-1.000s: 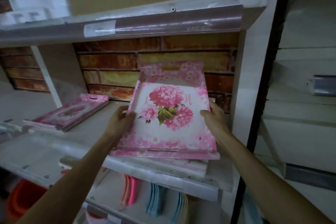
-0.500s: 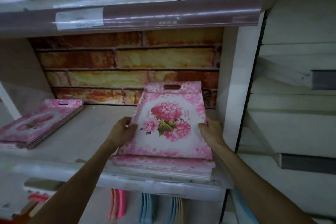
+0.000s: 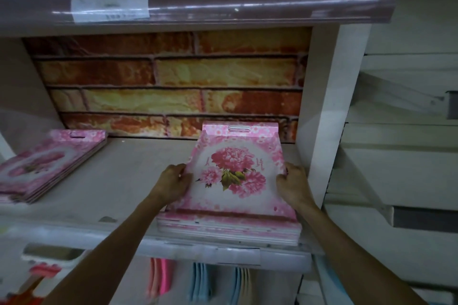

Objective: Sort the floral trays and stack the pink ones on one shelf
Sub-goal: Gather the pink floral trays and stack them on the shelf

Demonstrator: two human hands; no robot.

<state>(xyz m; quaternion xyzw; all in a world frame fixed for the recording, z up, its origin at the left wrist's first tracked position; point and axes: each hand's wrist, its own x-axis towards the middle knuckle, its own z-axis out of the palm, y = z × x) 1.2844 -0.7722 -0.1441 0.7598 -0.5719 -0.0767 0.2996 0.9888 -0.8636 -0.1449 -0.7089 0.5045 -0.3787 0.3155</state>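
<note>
Both hands are at the top pink floral tray (image 3: 235, 176), one on each side edge. The left hand (image 3: 171, 184) curls its fingers (image 3: 177, 168) against the tray's left rim, thumb tucked near the edge. The right hand (image 3: 293, 186) mirrors it, fingers (image 3: 282, 178) bent round the right rim. Whether the fingertips reach under the tray cannot be told.

The tray is square with a raised border, white in the middle, printed with three large pink peonies and green leaves. Its far wall has a slot handle (image 3: 239, 128). It sits on top of a stack of matching pink trays (image 3: 228, 228), tipped a little so the far end is higher.

That stack rests at the right end of a pale shelf (image 3: 124, 181), just beside the white upright post (image 3: 329, 111), with its near edge at the shelf's front lip. At the shelf's left end, well apart, lies a second stack of pink floral trays (image 3: 49, 163), lying flat.

Behind the shelf is a brick-patterned backing (image 3: 168, 82) in orange and yellow. Above runs another shelf edge with a clear plastic strip and a paper label (image 3: 110, 7). Below, upright items in pink, blue and beige (image 3: 198, 280) stand on edge; what they are is unclear.
</note>
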